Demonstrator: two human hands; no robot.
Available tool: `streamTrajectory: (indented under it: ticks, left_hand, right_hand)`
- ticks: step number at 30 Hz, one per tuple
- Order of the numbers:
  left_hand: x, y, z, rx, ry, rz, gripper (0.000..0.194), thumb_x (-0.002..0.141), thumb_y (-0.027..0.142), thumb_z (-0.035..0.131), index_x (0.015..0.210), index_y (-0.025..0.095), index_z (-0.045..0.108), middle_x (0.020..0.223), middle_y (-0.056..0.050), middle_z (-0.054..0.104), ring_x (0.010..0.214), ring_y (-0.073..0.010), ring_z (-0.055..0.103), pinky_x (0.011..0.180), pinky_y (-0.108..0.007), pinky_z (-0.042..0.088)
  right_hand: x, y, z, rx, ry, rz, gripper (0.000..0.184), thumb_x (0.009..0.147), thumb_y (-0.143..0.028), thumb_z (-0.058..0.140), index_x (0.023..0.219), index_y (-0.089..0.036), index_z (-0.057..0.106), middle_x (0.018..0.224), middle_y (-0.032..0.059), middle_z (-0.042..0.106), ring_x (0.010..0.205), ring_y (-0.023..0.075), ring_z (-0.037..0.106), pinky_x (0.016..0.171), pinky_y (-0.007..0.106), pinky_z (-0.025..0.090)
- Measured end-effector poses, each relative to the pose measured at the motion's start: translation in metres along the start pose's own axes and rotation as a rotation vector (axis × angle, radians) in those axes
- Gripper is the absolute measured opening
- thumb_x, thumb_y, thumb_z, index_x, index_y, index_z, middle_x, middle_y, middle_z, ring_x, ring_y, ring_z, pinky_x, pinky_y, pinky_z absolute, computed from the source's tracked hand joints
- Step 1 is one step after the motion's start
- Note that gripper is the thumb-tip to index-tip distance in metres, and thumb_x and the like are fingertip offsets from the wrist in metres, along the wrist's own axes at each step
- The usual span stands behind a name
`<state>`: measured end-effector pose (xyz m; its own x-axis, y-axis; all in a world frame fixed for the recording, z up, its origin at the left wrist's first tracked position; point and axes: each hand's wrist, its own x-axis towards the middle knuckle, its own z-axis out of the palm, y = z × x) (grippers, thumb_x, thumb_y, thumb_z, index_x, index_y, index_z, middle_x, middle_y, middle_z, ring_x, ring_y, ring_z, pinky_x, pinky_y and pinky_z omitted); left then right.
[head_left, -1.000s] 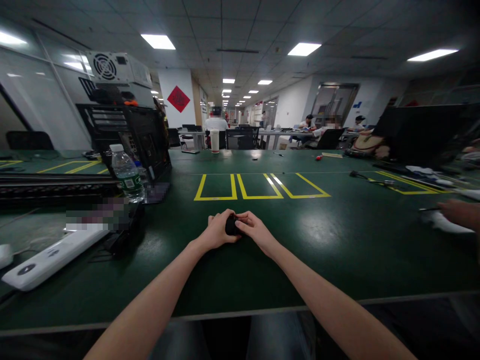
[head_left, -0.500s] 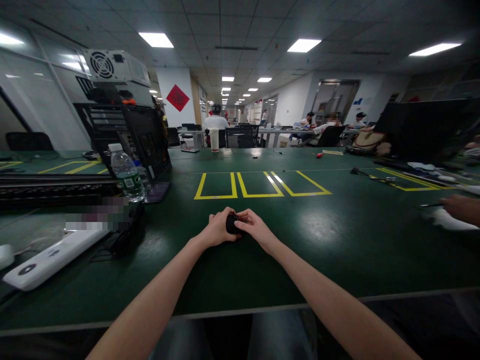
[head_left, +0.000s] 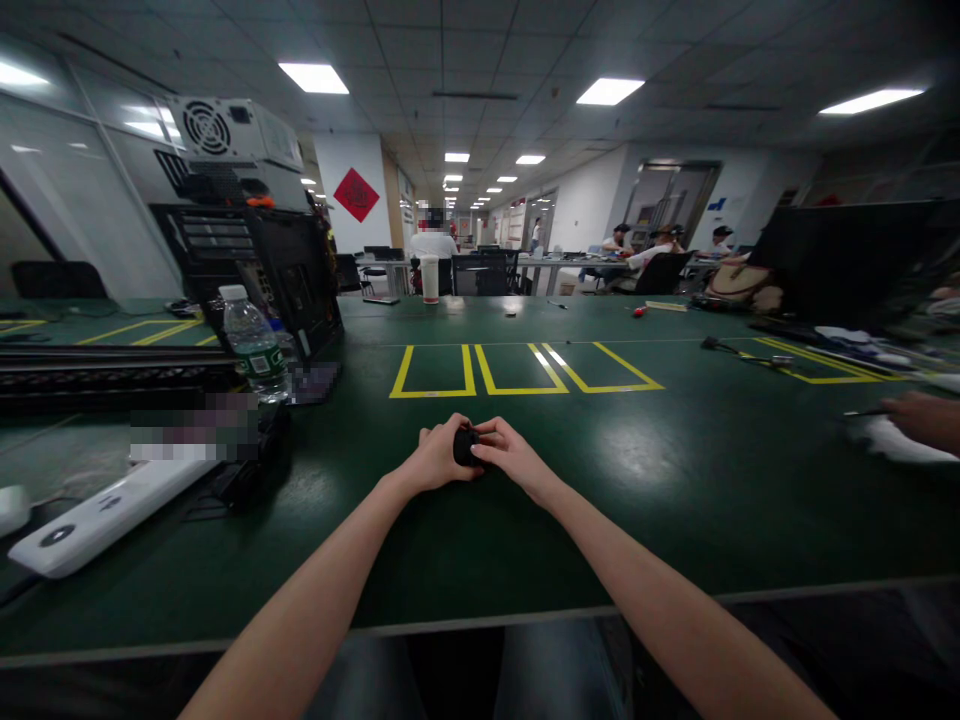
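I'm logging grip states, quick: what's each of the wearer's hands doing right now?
Left hand: closed around a small black object.
Right hand: closed at that object's right side, thumb against it.

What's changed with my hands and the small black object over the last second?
No clear change, beyond a slight shift of the whole view. Nothing was taken hold of or let go: your left hand and right hand are still on the small black object. The plastic bottle and white cup stayed put.
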<state>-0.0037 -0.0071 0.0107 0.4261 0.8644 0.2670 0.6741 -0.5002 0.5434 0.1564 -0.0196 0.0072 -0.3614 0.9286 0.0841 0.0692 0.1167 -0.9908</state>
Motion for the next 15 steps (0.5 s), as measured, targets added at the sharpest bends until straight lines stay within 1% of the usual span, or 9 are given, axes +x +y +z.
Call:
streamTrajectory:
  ticks: [5,10,12,15]
  left_hand:
    - [0.0001,0.0005,-0.0005,-0.011,-0.013,-0.011,0.057,0.055,0.036,0.067,0.103,0.023,0.039,0.095,-0.001,0.053,0.091,-0.0245,0.051,0.084,-0.040,0.030]
    - [-0.0009,0.0042,-0.0033,-0.025,-0.033,-0.030,0.054,0.056,0.035,0.067,0.101,0.023,0.041,0.096,-0.001,0.053,0.092,-0.0248,0.050,0.083,-0.039,0.032]
    - [-0.0012,0.0056,-0.0042,-0.024,-0.041,-0.040,0.053,0.056,0.034,0.066,0.101,0.022,0.041,0.095,-0.001,0.054,0.091,-0.0249,0.051,0.084,-0.039,0.031]
    - [-0.0018,0.0069,-0.0055,-0.017,-0.040,-0.029,0.054,0.056,0.035,0.066,0.102,0.023,0.040,0.095,-0.001,0.054,0.090,-0.0249,0.051,0.084,-0.040,0.031]
  right_hand:
    - [0.0001,0.0016,0.0011,-0.022,0.031,-0.017,0.027,0.073,-0.038,0.051,0.093,-0.021,0.047,0.096,0.0034,0.058,0.094,0.0174,0.054,0.079,0.035,0.043]
    - [0.0029,0.0051,0.0009,-0.175,0.088,-0.024,0.030,0.073,-0.039,0.050,0.095,-0.019,0.049,0.099,0.0051,0.056,0.094,0.0175,0.052,0.081,0.035,0.041]
    - [0.0024,0.0043,0.0002,-0.208,0.069,-0.039,0.028,0.073,-0.038,0.049,0.094,-0.019,0.050,0.098,0.0046,0.056,0.093,0.0173,0.053,0.081,0.035,0.042]
    - [0.0000,0.0011,0.0000,-0.168,0.021,-0.058,0.027,0.072,-0.035,0.051,0.094,-0.021,0.048,0.098,0.0027,0.055,0.092,0.0168,0.053,0.079,0.034,0.044]
